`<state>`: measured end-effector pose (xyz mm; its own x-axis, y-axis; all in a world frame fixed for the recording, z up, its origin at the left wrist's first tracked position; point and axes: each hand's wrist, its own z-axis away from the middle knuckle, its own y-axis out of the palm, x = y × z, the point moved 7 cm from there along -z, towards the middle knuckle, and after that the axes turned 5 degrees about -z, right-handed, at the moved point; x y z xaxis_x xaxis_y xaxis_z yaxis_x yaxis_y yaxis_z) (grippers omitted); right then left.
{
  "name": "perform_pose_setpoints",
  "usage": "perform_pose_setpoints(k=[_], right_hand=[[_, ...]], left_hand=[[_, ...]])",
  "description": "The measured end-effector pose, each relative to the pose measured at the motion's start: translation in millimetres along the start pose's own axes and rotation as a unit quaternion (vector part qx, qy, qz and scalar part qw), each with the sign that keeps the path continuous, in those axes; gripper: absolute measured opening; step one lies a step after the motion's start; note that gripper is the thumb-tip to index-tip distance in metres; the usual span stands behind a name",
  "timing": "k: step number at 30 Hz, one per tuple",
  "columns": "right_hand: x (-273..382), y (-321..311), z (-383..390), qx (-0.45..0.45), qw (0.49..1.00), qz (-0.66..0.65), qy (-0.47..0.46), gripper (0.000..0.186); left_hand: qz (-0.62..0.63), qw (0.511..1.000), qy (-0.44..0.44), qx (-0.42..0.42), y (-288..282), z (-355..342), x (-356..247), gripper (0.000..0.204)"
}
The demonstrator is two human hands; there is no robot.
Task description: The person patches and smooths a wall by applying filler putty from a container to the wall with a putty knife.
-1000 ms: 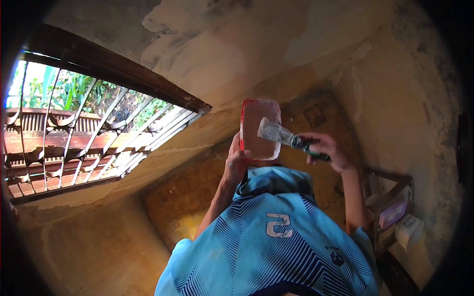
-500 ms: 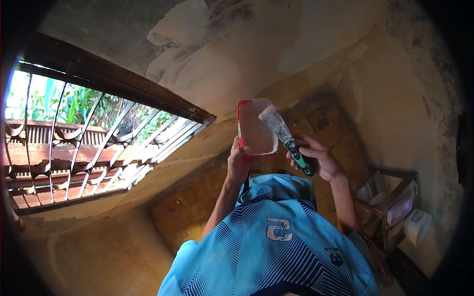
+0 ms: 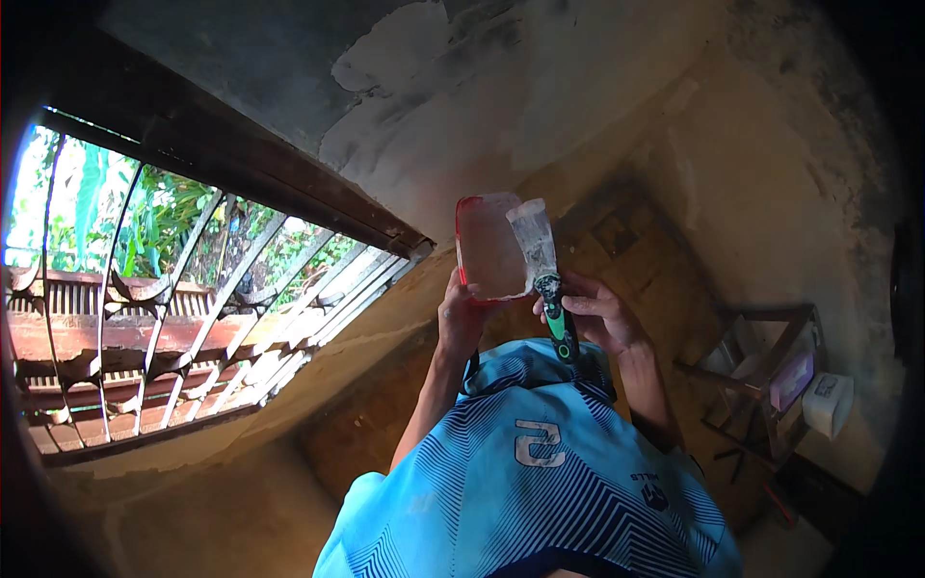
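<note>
My left hand is closed on the lower left of a shallow red-edged plastic container smeared with pale paste. A putty knife with a black and green handle stands almost upright at the container's right side, its paste-coated blade overlapping that rim. My right hand is closed on the knife's handle, thumb across it. Whether the blade touches the rim I cannot tell. Below both hands is the light blue shirt I wear.
A barred window with plants outside fills the left. Patchy plastered wall lies beyond my hands. At the right, a wooden stand holds a purple box, beside a white container. The stained yellowish floor shows below.
The putty knife has swung from slanting across the container to nearly upright at its right side. My right hand has moved leftward, and the container has shifted slightly left.
</note>
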<state>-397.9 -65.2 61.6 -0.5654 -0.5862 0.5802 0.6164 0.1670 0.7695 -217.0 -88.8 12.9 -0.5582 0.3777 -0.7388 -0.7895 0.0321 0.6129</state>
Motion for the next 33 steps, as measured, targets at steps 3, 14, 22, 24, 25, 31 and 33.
perform_pose_setpoints(k=[3,14,22,24,25,31,33], right_hand=[[-7.4,2.2,-2.2,-0.014,1.000,-0.011,-0.010,0.046],[17.5,-10.5,-51.3,-0.116,0.981,0.032,-0.151,0.057],[43.8,-53.3,-143.3,-0.229,0.923,0.120,-0.283,0.068],[45.3,-57.8,-160.1,-0.292,0.878,0.254,-0.282,0.066],[43.8,-53.7,-168.2,-0.291,0.878,0.252,-0.283,0.066],[49.3,-26.4,-174.0,-0.344,0.805,0.342,-0.342,0.073],[43.3,-23.4,-177.8,-0.345,0.824,0.318,-0.319,0.077]], left_hand=[[-0.002,1.000,-0.006,-0.009,-13.4,5.7,-0.5,0.066],[-0.003,0.999,-0.032,-0.026,-60.9,19.5,7.6,0.075],[0.034,0.995,-0.067,-0.070,-108.1,44.6,12.7,0.072],[0.051,0.995,-0.060,-0.066,-109.5,52.7,10.4,0.069],[0.071,0.994,-0.050,-0.065,-110.8,57.8,7.3,0.066],[0.073,0.989,-0.033,-0.122,-130.5,72.7,5.9,0.058],[0.071,0.989,-0.039,-0.123,-130.9,75.3,4.1,0.058]])
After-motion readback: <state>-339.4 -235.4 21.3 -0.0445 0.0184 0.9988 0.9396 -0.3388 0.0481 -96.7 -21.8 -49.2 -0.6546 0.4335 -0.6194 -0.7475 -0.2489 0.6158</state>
